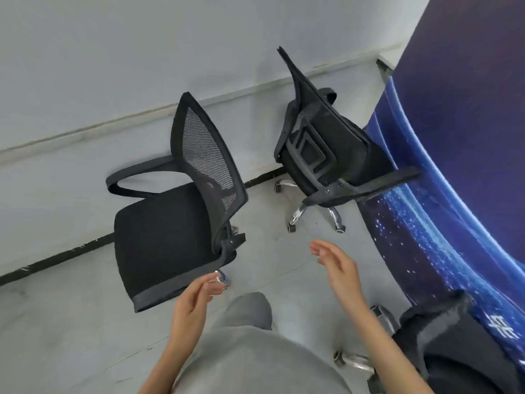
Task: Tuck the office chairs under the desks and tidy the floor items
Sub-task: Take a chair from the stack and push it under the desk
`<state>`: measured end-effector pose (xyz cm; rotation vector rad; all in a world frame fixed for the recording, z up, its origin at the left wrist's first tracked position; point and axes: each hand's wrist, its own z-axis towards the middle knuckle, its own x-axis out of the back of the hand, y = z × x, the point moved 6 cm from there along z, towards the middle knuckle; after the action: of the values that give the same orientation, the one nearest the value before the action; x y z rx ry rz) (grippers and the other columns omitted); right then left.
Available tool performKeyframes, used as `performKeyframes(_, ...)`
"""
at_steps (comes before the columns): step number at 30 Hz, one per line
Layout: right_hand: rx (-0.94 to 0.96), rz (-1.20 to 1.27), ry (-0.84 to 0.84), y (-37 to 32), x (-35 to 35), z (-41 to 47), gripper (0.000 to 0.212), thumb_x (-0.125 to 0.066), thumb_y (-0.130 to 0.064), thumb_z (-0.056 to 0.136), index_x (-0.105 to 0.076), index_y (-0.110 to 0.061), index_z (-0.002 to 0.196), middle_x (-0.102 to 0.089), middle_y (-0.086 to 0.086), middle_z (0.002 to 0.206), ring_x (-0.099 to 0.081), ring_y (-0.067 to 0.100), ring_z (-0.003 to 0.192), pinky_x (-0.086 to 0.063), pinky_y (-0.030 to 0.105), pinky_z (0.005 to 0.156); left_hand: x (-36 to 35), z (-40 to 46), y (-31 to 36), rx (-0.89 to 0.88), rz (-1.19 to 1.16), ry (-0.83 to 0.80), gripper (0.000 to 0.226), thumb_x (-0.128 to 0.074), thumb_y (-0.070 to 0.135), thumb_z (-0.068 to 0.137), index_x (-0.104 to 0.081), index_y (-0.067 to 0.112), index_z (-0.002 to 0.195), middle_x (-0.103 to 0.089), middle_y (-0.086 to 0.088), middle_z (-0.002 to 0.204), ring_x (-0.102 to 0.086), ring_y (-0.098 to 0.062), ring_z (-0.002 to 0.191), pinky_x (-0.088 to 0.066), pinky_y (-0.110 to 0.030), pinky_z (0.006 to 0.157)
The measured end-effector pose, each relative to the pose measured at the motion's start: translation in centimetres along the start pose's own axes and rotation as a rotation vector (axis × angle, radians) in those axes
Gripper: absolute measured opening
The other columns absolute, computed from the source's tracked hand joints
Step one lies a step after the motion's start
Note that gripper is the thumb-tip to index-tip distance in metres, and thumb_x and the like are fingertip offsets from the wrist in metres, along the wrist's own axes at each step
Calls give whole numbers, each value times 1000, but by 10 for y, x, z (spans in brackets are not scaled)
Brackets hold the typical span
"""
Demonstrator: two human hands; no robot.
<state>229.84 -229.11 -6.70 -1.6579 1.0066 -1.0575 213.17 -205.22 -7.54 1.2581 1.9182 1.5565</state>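
Both hands, left hand and right hand, hang apart and empty just short of the near chair. Beyond it, a second chair touches the blue-draped tabletop. Next, I'd guess: grip the near chair's backrest and roll it in.

Pale grey wall fills frame from 9 through 12 o'clock, plain, evenly lit, soft daylight tone. Raised skirting ledge runs diagonally along wall base, low at 9, climbing toward 1 o'clock. Dark strip marks joint where wall meets floor. Grey concrete-look floor at 6 to 8 o'clock, scuffed, faint seam lines. Curved blue-and-purple printed panel with starry glow pattern sweeps from 1 to 4 o'clock, white characters near lower edge.
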Motion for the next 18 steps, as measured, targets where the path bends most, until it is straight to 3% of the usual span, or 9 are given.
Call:
performKeyframes(3, 42, -27, -106, -29, -13, 76, 25, -48, -12, 93, -63, -30, 99, -68, -8, 104, -64, 2, 97, -48, 22, 89, -18, 52, 23, -17, -21, 85, 20, -50, 15, 92, -65, 27, 96, -73, 6, 85, -66, -12, 83, -52, -29, 82)
performKeyframes(5, 51, -59, -164, -41, -25, 123, 28, -46, -7, 95, -63, -29, 99, -68, -7, 104, -64, 2, 97, -47, 22, 89, -29, 90, 45, -63, 22, 151, 22, -50, 11, 92, -64, 27, 97, -73, 7, 84, -65, -3, 87, -49, -12, 76)
performKeyframes(7, 78, -107, -229, -55, -38, 166, 27, -45, -6, 95, -62, -26, 100, -68, -4, 104, -63, -1, 96, -47, 16, 86, -41, 133, 71, -113, 88, 202, 25, -50, 6, 91, -61, 25, 102, -69, 11, 94, -62, -1, 90, -46, -8, 78)
performKeyframes(10, 127, -201, -322, -83, -58, 223, 24, -46, -5, 94, -62, -14, 110, -67, -1, 106, -61, -6, 95, -46, 10, 85, -64, 196, 98, -81, 210, 201, 28, -54, 13, 90, -56, 16, 118, -59, 1, 113, -56, -5, 97, -48, -24, 90)
performKeyframes(13, 216, -339, -437, -121, -88, 275, 27, -47, -5, 93, -60, -12, 116, -65, -4, 109, -60, 2, 101, -43, 7, 89, -79, 242, 118, -29, 465, 238, 54, -60, 28, 86, -41, 10, 133, -44, -6, 131, -45, -17, 116, -44, -33, 93)
performKeyframes(16, 338, -488, -592, -153, -131, 315, 30, -46, -8, 94, -56, -10, 123, -62, -2, 118, -54, 2, 105, -37, -2, 83, -84, 262, 129, 23, 612, 280, 61, -60, 22, 86, -32, 8, 138, -39, -10, 139, -40, -25, 125, -46, -34, 89)
performKeyframes(18, 451, -596, -701, -169, -164, 336, 33, -44, -8, 94, -54, -11, 126, -60, 0, 123, -53, 5, 108, -37, 3, 88, -83, 266, 128, 41, 603, 321, 56, -57, 15, 87, -33, 9, 139, -43, -9, 136, -44, -24, 122, -48, -34, 84)
